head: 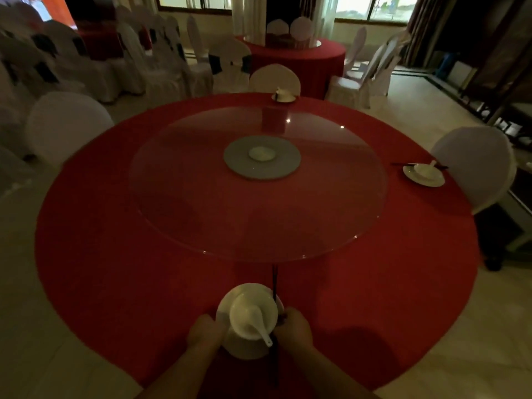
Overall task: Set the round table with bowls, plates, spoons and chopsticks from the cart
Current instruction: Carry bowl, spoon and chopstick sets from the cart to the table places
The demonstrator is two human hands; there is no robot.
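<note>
White plate (250, 288) | left hand (205, 331) grips its rim | right hand (295, 326) pinches chopsticks (275, 280) alongside

We see the desk (115, 226) in plain red cloth, its glass turntable (201, 211) clear over a grey disc (283, 169). We note the plate (226, 302), bowl (244, 308) and spoon (257, 322) in plain white, the chopsticks (275, 279) dark, the chair covers (66, 122) white, the floor (408, 110) pale beige.

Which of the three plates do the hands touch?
The nearest plate, front edge: left hand and right hand at its rim. The right plate and far plate stand alone.
</note>
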